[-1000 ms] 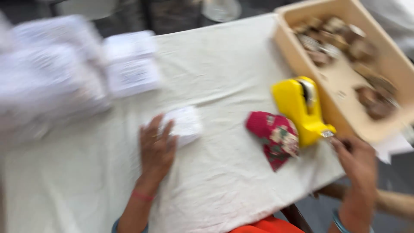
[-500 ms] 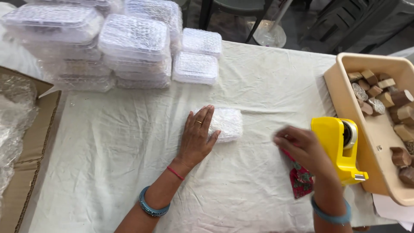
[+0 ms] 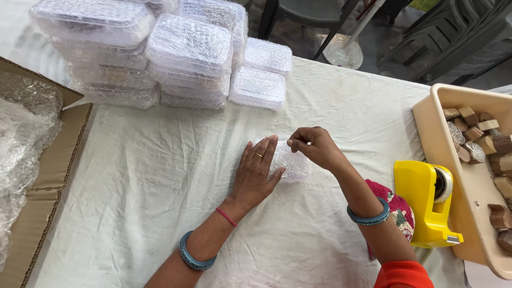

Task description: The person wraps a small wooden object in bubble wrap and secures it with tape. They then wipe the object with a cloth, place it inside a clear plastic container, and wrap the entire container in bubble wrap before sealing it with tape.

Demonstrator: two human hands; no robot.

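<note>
Bubble-wrapped bundle (image 3: 288,164) is being sealed on the white tablecloth (image 3: 160,176). Judged best done with the wrap kept pressed flat and taut while the strip is laid across the seam, then smoothed down. Left hand (image 3: 256,173) is laid open, palm down, fingers spread over the bundle's left half. Right hand (image 3: 314,146) is closed in a pinch at the bundle's upper edge; a piece of tape is probably held, too small to confirm. Yellow tape dispenser (image 3: 426,205) sits right of the right forearm, tan bin (image 3: 432,133) of wooden blocks beyond it. Stacked clear boxes (image 3: 186,53) lie beyond both hands.
</note>
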